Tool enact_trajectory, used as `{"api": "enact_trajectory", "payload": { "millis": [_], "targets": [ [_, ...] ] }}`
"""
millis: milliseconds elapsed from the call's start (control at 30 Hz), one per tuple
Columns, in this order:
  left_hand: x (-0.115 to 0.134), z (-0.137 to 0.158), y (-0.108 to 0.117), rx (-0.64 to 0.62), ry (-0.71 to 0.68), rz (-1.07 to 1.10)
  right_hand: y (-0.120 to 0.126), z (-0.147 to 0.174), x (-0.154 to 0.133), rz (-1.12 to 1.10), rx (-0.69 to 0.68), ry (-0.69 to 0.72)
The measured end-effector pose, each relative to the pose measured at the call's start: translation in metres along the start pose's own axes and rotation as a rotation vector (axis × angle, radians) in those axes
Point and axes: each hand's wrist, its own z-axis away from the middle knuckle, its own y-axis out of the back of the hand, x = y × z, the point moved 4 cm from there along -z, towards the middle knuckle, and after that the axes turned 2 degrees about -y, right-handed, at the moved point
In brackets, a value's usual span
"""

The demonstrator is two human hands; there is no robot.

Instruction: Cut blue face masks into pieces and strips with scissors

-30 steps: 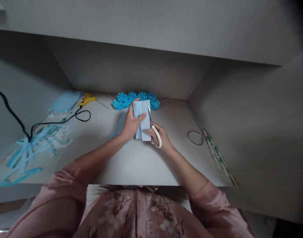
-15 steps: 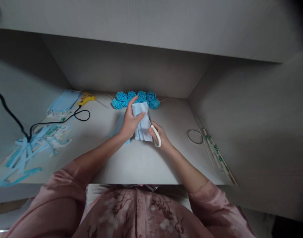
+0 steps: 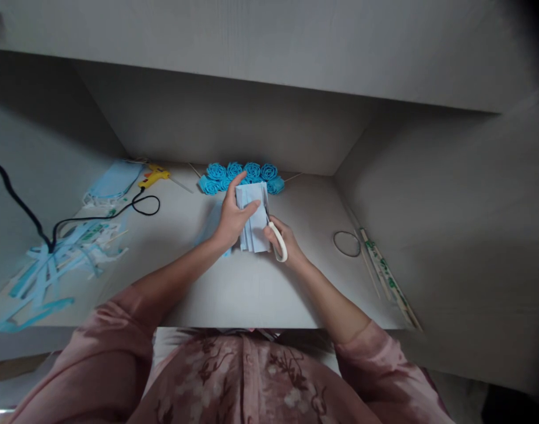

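My left hand (image 3: 235, 217) grips a pale blue pleated face mask (image 3: 255, 227), its thumb across the front and the other fingers mostly behind. At the mask's right edge, my right hand (image 3: 288, 238) is closed on white-handled scissors (image 3: 279, 242). The blades run up along that edge and are partly hidden by the mask and fingers. Just beyond my hands, blue rosette flowers (image 3: 252, 172) sit in a cluster. Light blue material (image 3: 211, 221) lies on the table behind my left wrist.
On the left are a yellow glue gun (image 3: 155, 175) with a black cord (image 3: 106, 218), stacked face masks (image 3: 115, 179) and a heap of cut blue and white strips (image 3: 49, 282). A thin ring (image 3: 346, 244) and wooden sticks in green-printed wrap (image 3: 388, 274) lie right. Side panels enclose the table.
The mask has turned slightly in my left hand, and its right edge now lies straighter beside the scissors. Both hands stay almost in the same place.
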Motion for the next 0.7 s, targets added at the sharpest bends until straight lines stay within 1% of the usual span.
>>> {"api": "enact_trajectory", "payload": {
  "millis": [300, 700],
  "targets": [
    [-0.0010, -0.0004, -0.0006, -0.013, -0.008, -0.036, -0.0007, 0.0001, 0.0010, -0.032, 0.022, 0.012],
    [-0.0023, 0.0005, -0.0005, -0.013, 0.009, -0.016, -0.0007, 0.0011, -0.0010, -0.060, 0.051, 0.003]
  ]
}}
